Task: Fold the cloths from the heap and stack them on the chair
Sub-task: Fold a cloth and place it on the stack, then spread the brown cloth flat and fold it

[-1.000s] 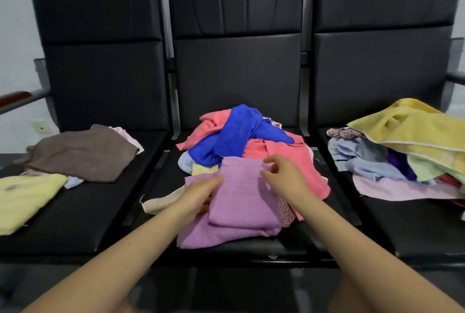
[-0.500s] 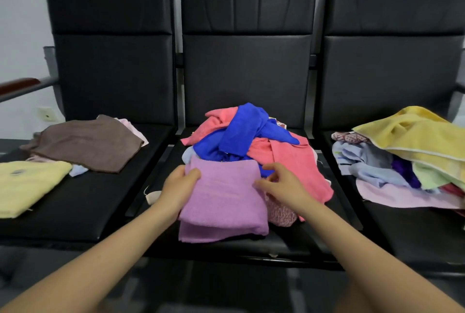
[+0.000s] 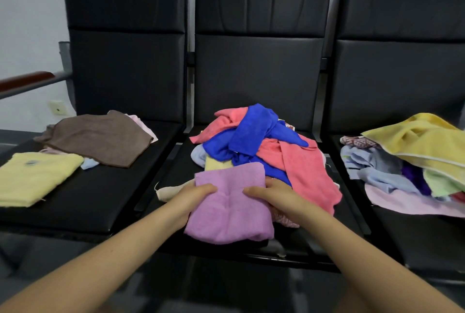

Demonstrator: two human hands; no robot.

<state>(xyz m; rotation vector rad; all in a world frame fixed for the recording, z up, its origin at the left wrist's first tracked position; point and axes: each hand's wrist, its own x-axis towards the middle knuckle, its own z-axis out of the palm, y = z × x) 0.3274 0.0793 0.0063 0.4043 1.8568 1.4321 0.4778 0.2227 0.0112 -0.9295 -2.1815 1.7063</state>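
A folded lilac cloth [image 3: 230, 208], a soft terry square with a fuzzy nap and a shallow dimple pinched at its middle, lies at the front of the middle chair [image 3: 259, 73], its near edge drooping over the seat's lip. The left hand [image 3: 195, 195] grasps its left edge, fingers curled over the top; the right hand [image 3: 273, 195] grasps the right edge the same way, so each grip is closed on the cloth. Just behind it rises the heap [image 3: 264, 146]: a crumpled coral towel, a smooth, bright blue microfibre cloth twisted across the top, and pale blue and yellow scraps poking out below. A cream strip [image 3: 171, 190] trails out beside the left hand. On the left chair [image 3: 125, 61], whose black padding looks like smooth leatherette, lie a flat brown cloth [image 3: 100, 136] and a pale yellow folded square [image 3: 35, 178]. The right chair [image 3: 402, 73] holds a loose pile [image 3: 407, 161] topped by a yellow towel with white piping.
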